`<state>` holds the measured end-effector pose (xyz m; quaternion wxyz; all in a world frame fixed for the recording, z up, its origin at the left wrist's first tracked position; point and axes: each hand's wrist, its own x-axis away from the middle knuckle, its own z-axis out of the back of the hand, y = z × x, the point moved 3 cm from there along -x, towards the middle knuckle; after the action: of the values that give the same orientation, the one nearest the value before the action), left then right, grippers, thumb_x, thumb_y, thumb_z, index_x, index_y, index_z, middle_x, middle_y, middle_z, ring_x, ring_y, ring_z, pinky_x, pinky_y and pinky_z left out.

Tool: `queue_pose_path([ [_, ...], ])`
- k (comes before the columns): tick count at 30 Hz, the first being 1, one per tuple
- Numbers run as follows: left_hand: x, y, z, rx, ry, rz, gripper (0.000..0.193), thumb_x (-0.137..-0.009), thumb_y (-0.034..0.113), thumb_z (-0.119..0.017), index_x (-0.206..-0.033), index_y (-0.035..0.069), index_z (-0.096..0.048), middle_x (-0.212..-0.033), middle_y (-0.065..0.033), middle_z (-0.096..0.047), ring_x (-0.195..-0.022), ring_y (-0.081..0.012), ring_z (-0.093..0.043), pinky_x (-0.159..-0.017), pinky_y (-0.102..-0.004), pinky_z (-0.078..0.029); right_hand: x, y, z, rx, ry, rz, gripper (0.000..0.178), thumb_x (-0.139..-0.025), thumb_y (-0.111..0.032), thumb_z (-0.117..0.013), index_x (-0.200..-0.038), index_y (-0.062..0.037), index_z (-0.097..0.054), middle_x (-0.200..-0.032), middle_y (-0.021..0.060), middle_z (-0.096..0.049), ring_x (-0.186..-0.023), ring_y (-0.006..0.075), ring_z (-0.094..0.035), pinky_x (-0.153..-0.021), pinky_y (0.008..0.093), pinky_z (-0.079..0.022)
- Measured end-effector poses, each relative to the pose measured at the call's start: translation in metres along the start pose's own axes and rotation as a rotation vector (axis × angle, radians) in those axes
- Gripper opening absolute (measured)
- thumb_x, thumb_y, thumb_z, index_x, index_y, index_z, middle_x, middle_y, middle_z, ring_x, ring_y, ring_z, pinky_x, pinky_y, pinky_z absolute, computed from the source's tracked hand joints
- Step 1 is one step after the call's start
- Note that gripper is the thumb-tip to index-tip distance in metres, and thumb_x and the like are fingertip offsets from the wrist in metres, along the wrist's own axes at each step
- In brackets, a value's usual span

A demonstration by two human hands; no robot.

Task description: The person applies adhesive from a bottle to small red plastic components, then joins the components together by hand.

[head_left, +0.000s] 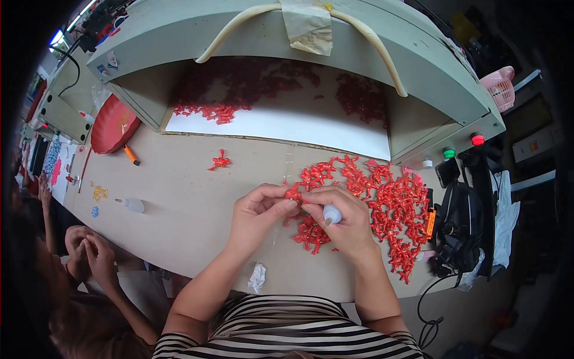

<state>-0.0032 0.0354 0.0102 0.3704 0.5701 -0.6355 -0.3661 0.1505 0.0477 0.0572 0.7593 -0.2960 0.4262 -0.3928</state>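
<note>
Over the middle of the table, my left hand (263, 209) pinches a small glossy red figurine (293, 193) between thumb and fingers. My right hand (344, 218) meets it there, its thumb and forefinger at the figurine's right side. Tucked in that same hand is a small translucent squeeze bottle (332, 213), its narrow tip pointing down toward me. Fingers cover much of the held figurine. A large pile of similar red figurines (397, 218) spreads beside and beyond my right hand. One lone red figurine (220, 160) lies farther off to the left.
Ahead stands a grey open-fronted cabinet (143, 99) with more red pieces inside. At left are a red bowl (107, 128), an orange marker (131, 155), and another squeeze bottle (133, 205). Crumpled tissue (257, 278) lies near me. A co-worker's hands (92, 251) are at lower left.
</note>
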Motion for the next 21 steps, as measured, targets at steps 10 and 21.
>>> queue_pose_path([
  [10, -0.0003, -0.0017, 0.0020, -0.065, -0.004, -0.012, 0.019, -0.080, -0.003, -0.058, -0.099, -0.001, -0.058, -0.096, -0.0075, -0.058, -0.083, -0.0136, -0.060, -0.068, -0.0235, -0.050, -0.0010, 0.0013, 0.0016, 0.049, 0.043, 0.042, 0.016, -0.072, -0.003, -0.066, -0.087, -0.0025, -0.061, -0.082, 0.0094, -0.062, -0.074, 0.0212, -0.059, -0.065, 0.0300, -0.047],
  [21, 0.0005, 0.0010, 0.0033, -0.115, 0.010, -0.018, 0.017, -0.080, -0.002, -0.058, -0.097, -0.002, -0.060, -0.093, -0.0077, -0.057, -0.080, -0.0139, -0.059, -0.069, -0.0239, -0.050, 0.0008, -0.0001, -0.0009, -0.006, 0.019, -0.082, 0.015, -0.073, -0.005, -0.066, -0.086, -0.0026, -0.061, -0.081, 0.0085, -0.062, -0.074, 0.0203, -0.060, -0.064, 0.0290, -0.048],
])
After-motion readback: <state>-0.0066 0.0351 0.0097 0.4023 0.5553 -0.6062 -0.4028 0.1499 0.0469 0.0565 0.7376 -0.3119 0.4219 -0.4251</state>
